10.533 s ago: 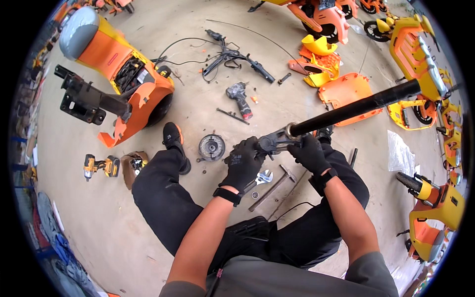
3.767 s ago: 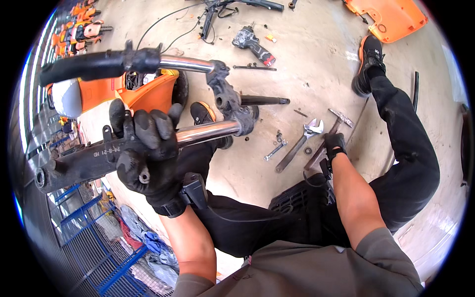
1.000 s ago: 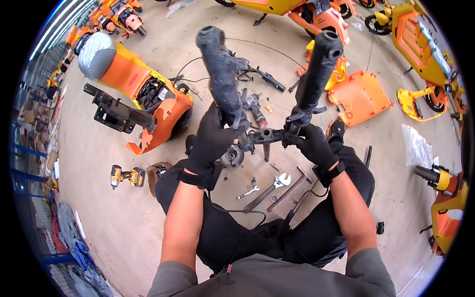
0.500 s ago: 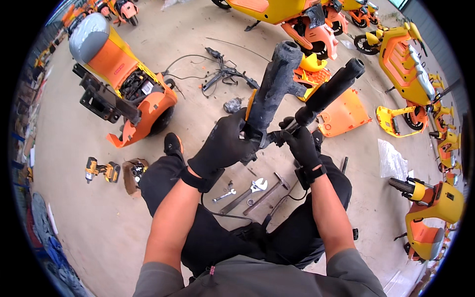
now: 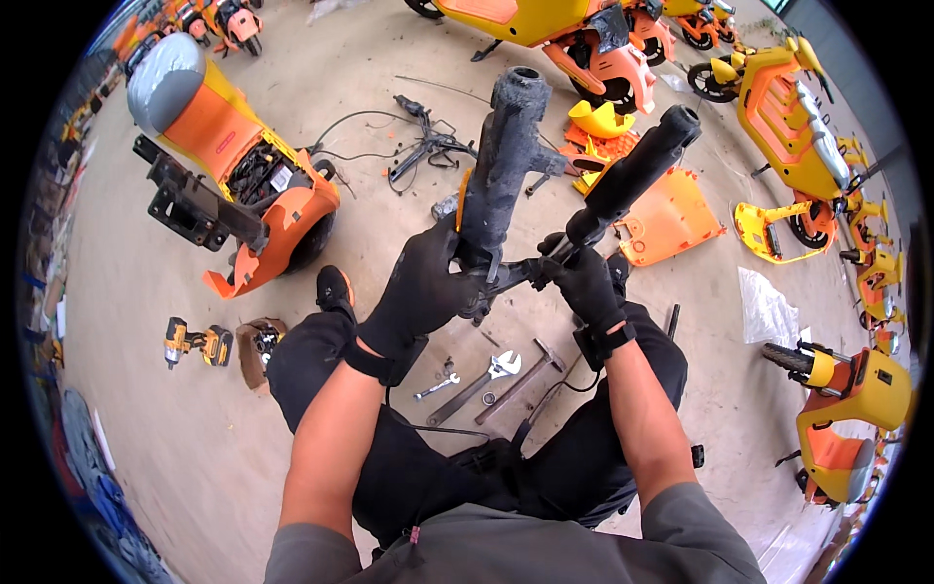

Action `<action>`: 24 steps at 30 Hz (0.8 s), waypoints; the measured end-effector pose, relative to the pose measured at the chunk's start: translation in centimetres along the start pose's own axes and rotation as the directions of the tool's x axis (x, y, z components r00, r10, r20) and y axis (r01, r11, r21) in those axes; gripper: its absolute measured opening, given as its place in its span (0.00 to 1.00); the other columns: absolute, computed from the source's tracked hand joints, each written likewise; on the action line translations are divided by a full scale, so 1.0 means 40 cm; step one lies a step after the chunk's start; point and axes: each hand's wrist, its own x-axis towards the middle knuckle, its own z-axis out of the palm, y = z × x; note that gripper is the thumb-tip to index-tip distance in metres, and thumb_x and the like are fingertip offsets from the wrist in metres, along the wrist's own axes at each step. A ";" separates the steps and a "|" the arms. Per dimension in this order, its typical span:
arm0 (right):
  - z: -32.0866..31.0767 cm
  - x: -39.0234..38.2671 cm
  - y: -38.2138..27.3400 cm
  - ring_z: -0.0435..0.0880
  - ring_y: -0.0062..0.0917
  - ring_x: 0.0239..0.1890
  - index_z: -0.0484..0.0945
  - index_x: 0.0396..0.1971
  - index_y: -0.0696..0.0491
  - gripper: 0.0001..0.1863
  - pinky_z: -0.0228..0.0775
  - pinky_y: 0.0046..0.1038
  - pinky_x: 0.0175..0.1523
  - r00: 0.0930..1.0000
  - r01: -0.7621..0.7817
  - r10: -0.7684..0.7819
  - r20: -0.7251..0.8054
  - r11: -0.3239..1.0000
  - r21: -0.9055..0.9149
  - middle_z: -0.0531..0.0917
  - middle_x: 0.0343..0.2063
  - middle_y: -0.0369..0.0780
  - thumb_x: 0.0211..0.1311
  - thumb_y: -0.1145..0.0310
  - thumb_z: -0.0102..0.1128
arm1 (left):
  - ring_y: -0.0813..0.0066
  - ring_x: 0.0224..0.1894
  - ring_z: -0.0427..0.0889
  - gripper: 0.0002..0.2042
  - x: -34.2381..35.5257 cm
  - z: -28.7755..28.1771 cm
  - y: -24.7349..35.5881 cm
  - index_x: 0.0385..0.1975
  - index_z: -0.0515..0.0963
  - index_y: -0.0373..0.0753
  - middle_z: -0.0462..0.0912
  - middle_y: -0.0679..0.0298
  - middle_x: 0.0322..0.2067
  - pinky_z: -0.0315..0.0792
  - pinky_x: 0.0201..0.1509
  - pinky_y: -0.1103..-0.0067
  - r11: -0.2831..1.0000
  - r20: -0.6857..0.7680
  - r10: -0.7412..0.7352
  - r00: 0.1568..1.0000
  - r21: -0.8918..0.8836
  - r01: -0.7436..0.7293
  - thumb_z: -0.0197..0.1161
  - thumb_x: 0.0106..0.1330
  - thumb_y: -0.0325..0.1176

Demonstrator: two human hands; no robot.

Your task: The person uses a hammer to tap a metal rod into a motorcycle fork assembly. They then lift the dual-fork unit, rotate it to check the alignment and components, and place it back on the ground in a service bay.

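Observation:
My gloved left hand (image 5: 428, 287) grips the base of the thick, scuffed left leg (image 5: 501, 156) of a black front fork. My gloved right hand (image 5: 582, 282) is closed around the slimmer right leg (image 5: 628, 175) near the joining crosspiece (image 5: 516, 273). Both legs point up and away from me, leaning rightward. Between my bent legs, beneath the fork, lie a small wrench (image 5: 436, 387), an adjustable wrench (image 5: 479, 389), a hammer (image 5: 525, 380) and a few small parts. The fork partly hides a grey power tool (image 5: 446, 206).
A yellow drill (image 5: 195, 346) and small box (image 5: 261, 352) lie left. Around stand a partly stripped orange scooter (image 5: 272, 224) and yellow scooters (image 5: 788, 127). Loose orange panels (image 5: 671, 219), cabled handlebar parts (image 5: 423, 146) and a plastic sheet (image 5: 769, 307) lie on the floor (image 5: 175, 438).
The fork, earlier held sideways in my left hand while my right was at the hammer, is now raised in both hands. Over the last second its legs tilted right, then shifted slightly left.

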 end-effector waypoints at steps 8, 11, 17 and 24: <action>0.008 -0.005 -0.030 0.82 0.20 0.30 0.74 0.43 0.61 0.14 0.75 0.25 0.38 0.998 -0.063 0.064 -0.014 0.995 0.076 0.83 0.30 0.40 0.60 0.72 0.62 | 0.66 0.36 0.82 0.19 -0.001 0.067 0.033 0.45 0.73 0.32 0.82 0.57 0.33 0.74 0.42 0.75 0.981 -0.200 0.015 0.980 0.191 0.024 0.68 0.53 0.29; -0.009 0.004 -0.022 0.82 0.20 0.31 0.74 0.43 0.61 0.12 0.75 0.24 0.37 1.000 -0.021 0.021 -0.002 0.999 0.050 0.82 0.30 0.40 0.61 0.75 0.61 | 0.71 0.40 0.81 0.21 0.005 0.029 0.048 0.48 0.73 0.32 0.82 0.59 0.38 0.73 0.48 0.76 1.000 0.022 -0.019 1.000 0.023 0.019 0.67 0.54 0.29; -0.006 0.014 -0.029 0.80 0.20 0.31 0.72 0.45 0.60 0.13 0.74 0.25 0.37 0.999 0.005 -0.005 0.048 1.000 0.013 0.81 0.33 0.39 0.61 0.78 0.58 | 0.72 0.40 0.80 0.23 0.014 -0.002 0.026 0.51 0.71 0.32 0.81 0.56 0.41 0.73 0.47 0.74 0.990 0.270 -0.056 0.961 -0.109 0.089 0.68 0.56 0.31; -0.023 0.016 0.023 0.80 0.20 0.34 0.73 0.44 0.59 0.12 0.74 0.25 0.39 0.998 -0.053 0.052 0.020 0.997 0.056 0.82 0.35 0.38 0.61 0.76 0.60 | 0.72 0.28 0.78 0.17 -0.001 0.048 0.025 0.38 0.76 0.34 0.80 0.60 0.25 0.73 0.35 0.76 0.999 0.029 0.029 0.999 -0.018 -0.029 0.72 0.51 0.33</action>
